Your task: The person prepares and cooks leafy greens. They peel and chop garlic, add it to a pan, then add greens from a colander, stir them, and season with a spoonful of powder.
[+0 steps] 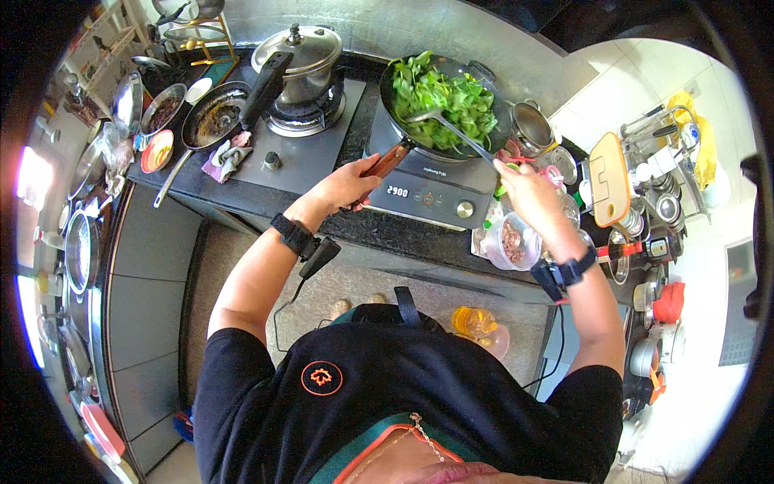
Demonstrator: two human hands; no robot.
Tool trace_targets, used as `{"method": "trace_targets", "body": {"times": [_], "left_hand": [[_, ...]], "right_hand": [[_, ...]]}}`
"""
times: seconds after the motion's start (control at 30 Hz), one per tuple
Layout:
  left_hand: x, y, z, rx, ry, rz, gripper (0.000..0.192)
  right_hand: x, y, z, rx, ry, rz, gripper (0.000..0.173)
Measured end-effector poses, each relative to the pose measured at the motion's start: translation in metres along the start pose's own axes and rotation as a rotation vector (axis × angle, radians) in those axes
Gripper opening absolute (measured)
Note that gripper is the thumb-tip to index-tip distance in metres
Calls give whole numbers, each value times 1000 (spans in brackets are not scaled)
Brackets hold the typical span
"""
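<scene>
A dark wok [505,118] sits on the induction cooker [417,181], whose display is lit. My left hand [347,186] grips the wok's wooden handle [390,162]. Green leafy vegetables [444,91] are heaped in the wok, partly blurred. In my right hand [532,196] is the handle of a metal spatula [462,136]; its head rests among the leaves on the wok's near left side. Below that hand stands a clear plastic bowl [526,261] with raw-looking chopped meat [513,239] in it.
Left of the cooker, a lidded pressure cooker [299,57] stands on a gas burner, its black handle jutting nearward. Farther left are a used frying pan [214,115] and a cloth [227,157]. A steel pot [532,124] and cutting board [609,178] are at right. An oil bottle [474,320] stands on the floor.
</scene>
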State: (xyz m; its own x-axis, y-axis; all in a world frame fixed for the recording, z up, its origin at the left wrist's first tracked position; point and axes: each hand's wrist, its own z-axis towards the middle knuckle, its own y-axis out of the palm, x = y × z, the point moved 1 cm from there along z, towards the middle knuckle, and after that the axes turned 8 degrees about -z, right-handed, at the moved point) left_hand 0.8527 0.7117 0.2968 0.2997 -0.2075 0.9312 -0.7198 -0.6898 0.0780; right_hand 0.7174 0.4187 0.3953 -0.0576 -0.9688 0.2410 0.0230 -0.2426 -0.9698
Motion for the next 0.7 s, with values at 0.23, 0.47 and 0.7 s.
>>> {"method": "trace_targets", "body": {"times": [0.23,0.47,0.7], "left_hand": [[-3,-1,3,-7,28,-3,63],[-4,0,2,-11,32,3,64],[-2,-1,1,-10,19,21,64]], "right_hand": [[21,-41,9,211,-10,4,31],[6,-24,-44,-106,51,46,35],[21,-53,-27,-5,9,54,31]]}}
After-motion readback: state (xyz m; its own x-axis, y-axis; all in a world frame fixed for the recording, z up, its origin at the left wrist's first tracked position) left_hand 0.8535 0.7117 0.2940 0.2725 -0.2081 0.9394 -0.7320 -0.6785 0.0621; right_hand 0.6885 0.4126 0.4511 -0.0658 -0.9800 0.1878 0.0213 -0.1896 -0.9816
